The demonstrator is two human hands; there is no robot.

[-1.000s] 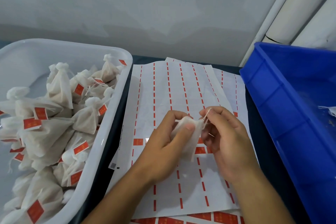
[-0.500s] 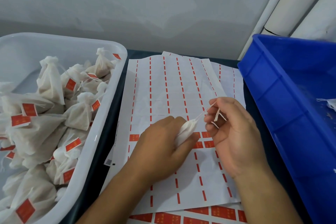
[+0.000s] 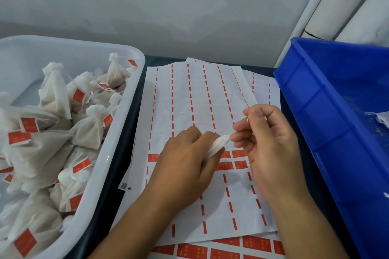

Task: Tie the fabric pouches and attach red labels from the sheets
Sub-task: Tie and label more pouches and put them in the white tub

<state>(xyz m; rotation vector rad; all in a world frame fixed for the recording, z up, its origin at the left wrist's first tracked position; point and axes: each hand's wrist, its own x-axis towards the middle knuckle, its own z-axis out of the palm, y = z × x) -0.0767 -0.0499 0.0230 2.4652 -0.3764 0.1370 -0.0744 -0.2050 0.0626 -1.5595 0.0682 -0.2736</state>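
Note:
My left hand (image 3: 185, 166) grips a small white fabric pouch (image 3: 217, 145) over the label sheet, and only the pouch's gathered neck shows past my fingers. My right hand (image 3: 267, 145) pinches the pouch's thin white drawstring (image 3: 248, 120) just right of the neck. Under both hands lies a white label sheet (image 3: 195, 99), mostly peeled, with a few red labels (image 3: 240, 164) left in its middle rows. A fuller sheet of red labels (image 3: 223, 250) peeks out at the bottom edge.
A white plastic tub (image 3: 117, 153) on the left holds several tied pouches with red labels (image 3: 88, 130). A blue plastic crate (image 3: 328, 115) stands on the right with white scraps inside. The wall is close behind, with white pipes at the far right.
The pouch has gone from loosely open to a tightly cinched neck. My right hand has drawn the string out to the right and upward while my left hand closed round the pouch body.

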